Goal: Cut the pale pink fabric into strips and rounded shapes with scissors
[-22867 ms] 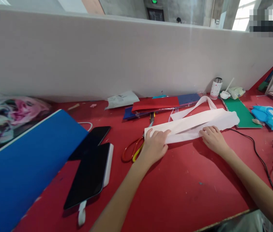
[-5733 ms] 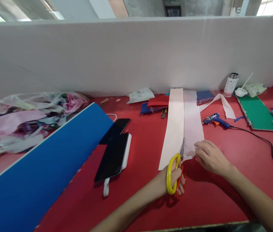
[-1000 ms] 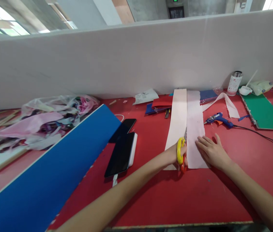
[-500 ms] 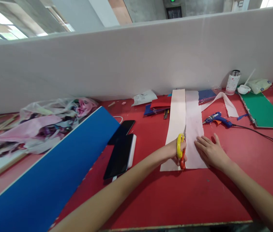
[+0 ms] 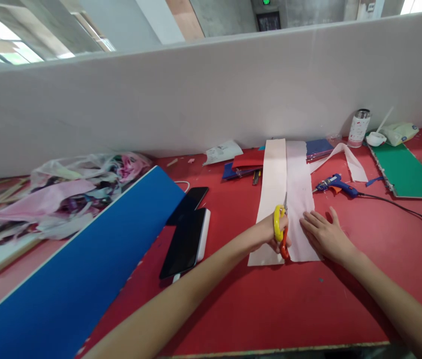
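My left hand (image 5: pixel 272 233) is closed around scissors (image 5: pixel 279 223) with a yellow and a red handle, fingers through the loops. Their blades point away from me along the line where a cream strip (image 5: pixel 275 174) and a pale pink sheet (image 5: pixel 299 174) meet. Whether these are paper or cloth is hard to tell. Both lie flat on the red table, long side running away from me. My right hand (image 5: pixel 325 236) lies open, fingers stretched over the pink sheet's right edge, with the thumb apart.
To the right lie a blue glue gun (image 5: pixel 336 184) with a black cord, a pink offcut (image 5: pixel 353 162), a green board (image 5: pixel 407 172) and a bottle (image 5: pixel 359 128). Leftward are a dark-screened device (image 5: pixel 184 244), a phone (image 5: pixel 192 198), a tilted blue board (image 5: pixel 95 254) and a plastic bag of scraps (image 5: pixel 84 194).
The scissors' red handle has shifted slightly right within my left hand. My right hand and both strips look almost the same.
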`<state>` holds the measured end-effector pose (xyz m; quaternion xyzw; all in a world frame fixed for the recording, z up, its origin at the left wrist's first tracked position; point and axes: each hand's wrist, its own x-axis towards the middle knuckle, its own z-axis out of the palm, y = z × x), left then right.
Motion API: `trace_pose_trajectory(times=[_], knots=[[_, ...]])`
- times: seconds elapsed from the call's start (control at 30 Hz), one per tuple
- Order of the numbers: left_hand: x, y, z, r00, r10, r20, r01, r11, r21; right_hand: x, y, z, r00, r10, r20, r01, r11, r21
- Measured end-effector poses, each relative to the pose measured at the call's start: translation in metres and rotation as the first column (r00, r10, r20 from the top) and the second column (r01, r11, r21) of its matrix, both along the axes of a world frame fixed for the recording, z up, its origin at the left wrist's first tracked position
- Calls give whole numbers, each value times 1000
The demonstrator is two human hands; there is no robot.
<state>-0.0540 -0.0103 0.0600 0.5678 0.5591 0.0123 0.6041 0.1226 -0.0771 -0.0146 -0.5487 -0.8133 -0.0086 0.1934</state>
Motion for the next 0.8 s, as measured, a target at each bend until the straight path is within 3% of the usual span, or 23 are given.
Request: trace_pose_trajectory(times=[0.23, 0.57, 0.8], knots=[[-4, 3, -11, 998, -48, 46, 47, 999, 19, -1, -1, 0, 1000, -20, 24, 20, 1000, 14], [-1, -4, 3, 997, -57, 55, 50, 992, 113, 0, -1, -3, 1000, -10, 25, 10, 1000, 21], [-12, 4, -18, 997, -58, 49, 56, 998, 38, 0, 0, -3, 999, -21, 45, 21, 1000, 14]])
